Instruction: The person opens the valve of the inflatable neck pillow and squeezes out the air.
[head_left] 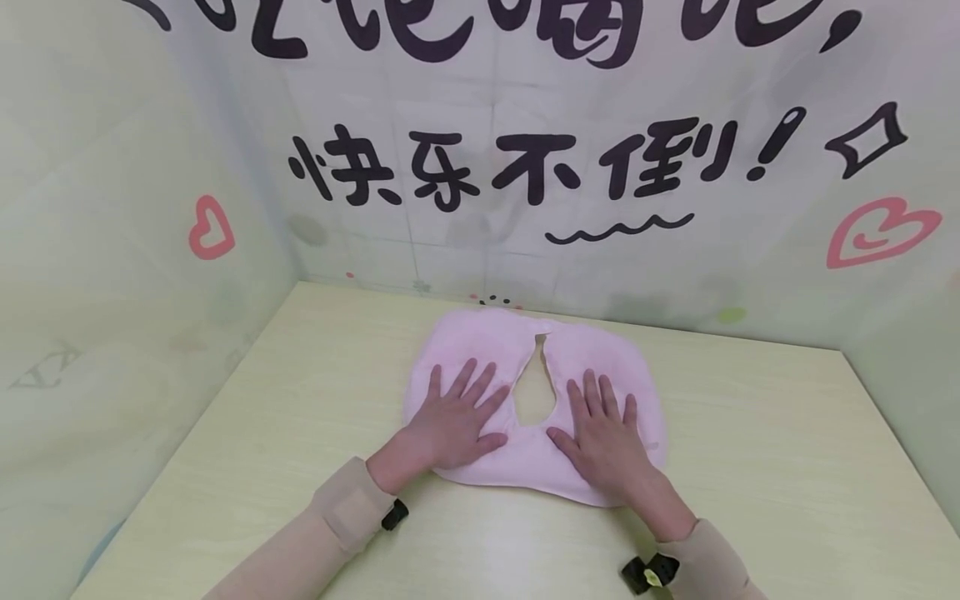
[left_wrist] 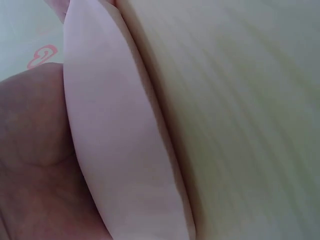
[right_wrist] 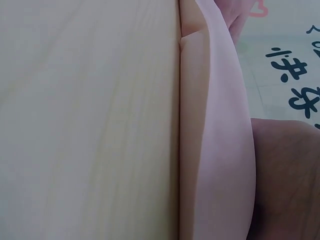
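A pink cushioned pillow [head_left: 480,337] lies flat on the table, with a teardrop-shaped opening in its middle that narrows to a slit at the far edge. My left hand [head_left: 457,425] rests palm down on its left half, fingers spread. On the right half lies my right hand [head_left: 607,437], also flat with the fingers straight. In the left wrist view the pillow's near side [left_wrist: 115,125] stands beside the left palm [left_wrist: 32,120]. The right wrist view shows the pillow's edge [right_wrist: 225,125] next to the right palm [right_wrist: 287,170], its underside close along the tabletop.
The pale wood-grain table [head_left: 757,450] extends on both sides of the pillow. Behind it hangs a whitish printed backdrop [head_left: 450,100] with black lettering and pink hearts, and a similar sheet [head_left: 112,275] closes off the left. Small black devices [head_left: 395,514] sit at both wrists.
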